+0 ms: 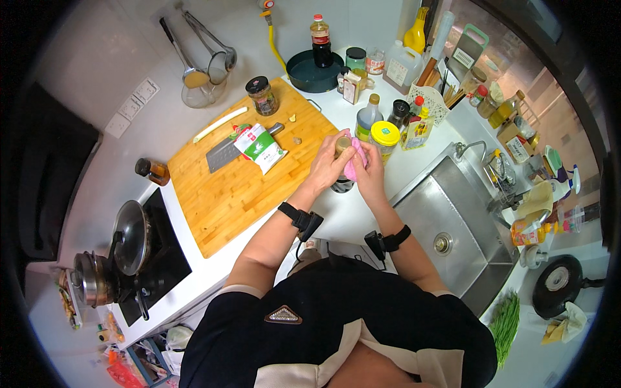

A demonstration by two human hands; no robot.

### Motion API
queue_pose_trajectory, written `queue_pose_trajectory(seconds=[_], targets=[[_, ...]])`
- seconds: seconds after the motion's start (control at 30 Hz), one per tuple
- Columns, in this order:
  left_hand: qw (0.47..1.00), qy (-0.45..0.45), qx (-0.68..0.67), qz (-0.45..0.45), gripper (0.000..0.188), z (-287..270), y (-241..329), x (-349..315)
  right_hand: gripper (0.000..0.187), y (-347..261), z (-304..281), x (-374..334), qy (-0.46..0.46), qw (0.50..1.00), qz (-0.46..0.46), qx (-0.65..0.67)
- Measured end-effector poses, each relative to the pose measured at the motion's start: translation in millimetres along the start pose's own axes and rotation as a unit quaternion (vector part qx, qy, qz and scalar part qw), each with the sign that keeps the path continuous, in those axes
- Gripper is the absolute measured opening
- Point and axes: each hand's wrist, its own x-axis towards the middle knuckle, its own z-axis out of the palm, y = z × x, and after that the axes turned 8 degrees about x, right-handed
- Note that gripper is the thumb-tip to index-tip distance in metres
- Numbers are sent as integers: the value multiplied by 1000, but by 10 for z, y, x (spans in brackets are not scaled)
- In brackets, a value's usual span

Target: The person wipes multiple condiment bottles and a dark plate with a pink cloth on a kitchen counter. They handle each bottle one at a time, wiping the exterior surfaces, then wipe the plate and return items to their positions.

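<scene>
My left hand is closed around a bottle with a tan cap, at the right edge of the cutting board. My right hand presses a pink cloth against the bottle's side. Most of the bottle is hidden by my fingers; a dark round shape shows below them, and I cannot tell whether it is part of it. Just beyond my hands stand a yellow-lidded jar and a sauce bottle with a tan cap.
On the wooden cutting board lie a cleaver, a green-and-white packet, a scallion stalk and a black-lidded jar. A steel sink is on the right, a cooktop with a lidded pan on the left.
</scene>
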Motion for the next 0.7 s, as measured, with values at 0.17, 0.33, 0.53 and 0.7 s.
queue_pose_trajectory(seconds=[0.17,0.33,0.53,0.7], targets=[[1000,-21,7,-9,59,-8,-2,-8,14,244,-80,-49,37,992,100,70],[998,-21,57,-10,56,-60,95,2,15,177,-194,-60,30,960,260,95],[986,-16,160,-35,38,-80,238,62,21,4,-58,2,70,996,16,47],[992,54,108,27,32,70,110,68,21,210,-98,-122,32,978,182,99]])
